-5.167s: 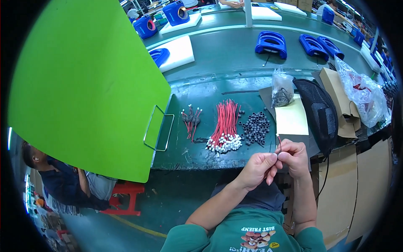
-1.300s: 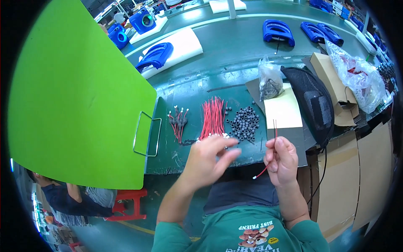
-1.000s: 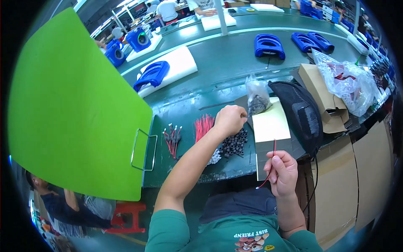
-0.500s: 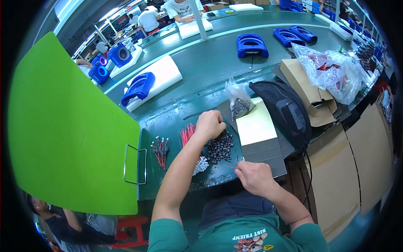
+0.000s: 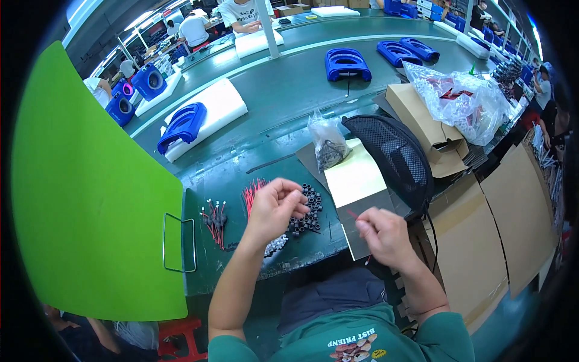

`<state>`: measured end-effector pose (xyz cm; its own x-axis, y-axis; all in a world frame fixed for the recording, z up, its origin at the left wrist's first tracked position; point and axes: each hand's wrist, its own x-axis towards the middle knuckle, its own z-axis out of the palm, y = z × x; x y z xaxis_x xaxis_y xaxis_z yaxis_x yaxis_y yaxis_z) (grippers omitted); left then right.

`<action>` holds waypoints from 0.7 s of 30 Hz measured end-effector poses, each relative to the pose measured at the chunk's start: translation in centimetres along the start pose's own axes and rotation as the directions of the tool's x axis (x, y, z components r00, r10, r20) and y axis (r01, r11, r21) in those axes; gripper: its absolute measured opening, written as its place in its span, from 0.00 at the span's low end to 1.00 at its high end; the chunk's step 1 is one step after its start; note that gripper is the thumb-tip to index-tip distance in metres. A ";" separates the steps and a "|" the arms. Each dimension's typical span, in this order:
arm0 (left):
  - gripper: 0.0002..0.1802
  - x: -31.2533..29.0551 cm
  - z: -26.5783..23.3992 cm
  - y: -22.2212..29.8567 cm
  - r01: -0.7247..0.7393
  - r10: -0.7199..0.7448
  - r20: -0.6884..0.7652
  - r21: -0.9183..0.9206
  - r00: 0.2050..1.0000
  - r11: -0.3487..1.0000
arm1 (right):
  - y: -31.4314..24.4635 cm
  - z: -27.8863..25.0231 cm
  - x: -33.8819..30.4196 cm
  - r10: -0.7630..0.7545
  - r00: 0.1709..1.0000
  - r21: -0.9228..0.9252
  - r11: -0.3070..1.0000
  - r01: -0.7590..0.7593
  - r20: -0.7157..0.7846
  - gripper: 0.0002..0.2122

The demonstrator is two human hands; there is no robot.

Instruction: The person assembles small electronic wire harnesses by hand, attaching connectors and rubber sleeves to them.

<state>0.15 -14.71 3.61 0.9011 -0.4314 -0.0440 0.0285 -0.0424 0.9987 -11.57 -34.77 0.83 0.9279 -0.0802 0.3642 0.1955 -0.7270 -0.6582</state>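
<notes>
My right hand (image 5: 386,236) pinches a thin red wire (image 5: 353,214) over the dark sheet at the table's near edge. The wire's far end, with a small light tip, hangs below the hand. My left hand (image 5: 274,210) is raised with curled fingers, thumb close to the fingertips; whatever they hold is too small to make out. Just right of it lies a heap of small black ring-shaped parts (image 5: 312,208). Behind it is a bundle of red wires (image 5: 250,194), partly covered. White connectors (image 5: 276,245) are piled below the wrist. To the left lie red wires with black lumps (image 5: 215,218).
A green panel (image 5: 96,181) with a metal handle stands left. Right are a yellow sheet (image 5: 356,175), a bag of dark parts (image 5: 329,145), a black mesh case (image 5: 395,157) and a cardboard box (image 5: 422,120). Blue housings (image 5: 348,65) sit on the conveyor behind; co-workers sit beyond.
My left hand has drawn back from the black parts toward me, and its fingers have loosened. The right hand has moved right and up with the red wire. The view has shifted slightly.
</notes>
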 end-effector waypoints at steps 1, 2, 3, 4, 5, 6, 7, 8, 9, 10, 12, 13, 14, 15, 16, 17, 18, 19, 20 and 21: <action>0.08 1.0 0.1 0.0 -0.006 0.006 0.006 -0.005 1.000 1.000 | 0.6 -0.4 0.4 0.000 1.000 -0.009 1.000 0.000 -0.004 0.04; 0.08 1.9 -0.1 0.0 -0.008 0.008 0.000 -0.014 1.000 1.000 | 1.0 -0.7 1.1 0.008 0.995 0.029 1.000 -0.006 -0.101 0.03; 0.09 3.0 -0.3 -0.1 -0.010 0.010 -0.004 -0.022 1.000 1.000 | 1.5 -1.1 1.9 0.022 0.980 0.067 0.998 -0.008 -0.197 0.02; 0.11 4.3 -0.6 -0.5 0.010 -0.009 -0.004 0.044 1.000 0.999 | 2.2 -1.4 2.7 0.086 0.978 0.107 0.992 -0.067 -0.189 0.02; 0.11 5.7 -0.8 -0.8 0.005 -0.004 -0.003 0.044 1.000 0.999 | 2.7 -1.8 3.5 0.151 0.972 0.148 0.981 -0.125 -0.178 0.02; 0.12 7.1 -0.9 -1.1 -0.035 0.036 -0.008 0.125 0.999 0.992 | 3.5 -1.8 4.4 0.076 0.967 0.105 0.993 -0.052 -0.241 0.02; 0.14 8.7 -0.8 -1.4 -0.071 0.074 -0.006 0.202 0.997 0.977 | 4.2 -2.1 5.2 -0.006 0.967 0.001 1.000 0.006 -0.256 0.03; 0.14 10.2 -0.6 -1.3 -0.073 0.076 -0.006 0.202 0.997 0.977 | 4.7 -1.8 5.9 0.015 0.980 -0.111 0.993 -0.038 -0.198 0.05; 0.17 11.7 -0.1 -1.2 -0.061 0.111 -0.114 0.375 0.987 0.925 | 5.3 -1.5 6.4 0.043 0.989 -0.224 0.972 -0.074 -0.141 0.07; 0.21 12.8 0.6 -1.3 -0.027 0.161 -0.208 0.531 0.965 0.847 | 5.7 -1.2 6.9 0.045 0.989 -0.226 0.971 -0.077 -0.144 0.07; 0.27 13.9 2.8 -1.4 -0.031 0.245 -0.236 0.656 0.940 0.754 | 6.1 -0.8 7.6 0.179 0.984 -0.507 0.849 -0.144 0.020 0.12; 0.34 14.4 3.4 -1.7 -0.013 0.333 -0.264 0.766 0.905 0.642 | 5.9 -0.5 7.8 0.176 0.984 -0.508 0.849 -0.143 0.017 0.12; 0.28 14.8 3.7 -1.9 -0.085 0.387 -0.199 0.792 0.900 0.605 | 5.6 -0.2 8.1 0.241 0.970 -0.517 0.835 -0.187 0.038 0.13; 0.28 15.3 3.7 -2.0 -0.086 0.391 -0.200 0.793 0.898 0.604 | 5.4 0.1 8.3 0.304 0.951 -0.526 0.819 -0.229 0.059 0.14; 0.24 15.7 3.8 -1.9 -0.079 0.339 -0.168 0.790 0.926 0.608 | 5.4 0.3 8.4 0.298 0.953 -0.516 0.826 -0.227 0.059 0.14; 0.20 16.0 3.8 -1.9 -0.071 0.285 -0.136 0.787 0.949 0.612 | 5.6 0.5 8.4 0.298 0.953 -0.514 0.827 -0.228 0.057 0.14; 0.20 16.0 3.8 -2.0 -0.071 0.287 -0.136 0.789 0.948 0.610 | 5.7 0.8 8.4 0.260 0.966 -0.494 0.841 -0.219 0.015 0.13; 0.15 16.1 4.0 -2.1 -0.136 0.372 -0.145 0.763 0.917 0.632 | 6.0 1.0 8.4 0.224 0.974 -0.476 0.854 -0.211 -0.030 0.12; 0.10 16.1 4.1 -2.3 -0.201 0.454 -0.159 0.736 0.877 0.646 | 6.4 1.4 8.3 0.222 0.974 -0.474 0.855 -0.211 -0.033 0.12; 0.10 16.1 4.1 -2.4 -0.201 0.456 -0.159 0.738 0.876 0.644 | 7.0 2.0 8.2 0.167 0.983 -0.466 0.866 -0.183 -0.076 0.08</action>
<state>12.81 -25.24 0.41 0.8707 -0.2540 0.4211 -0.4826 -0.6057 0.6326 -1.96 -39.15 -2.08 0.9204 -0.2524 0.2985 -0.1487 -0.9323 -0.3298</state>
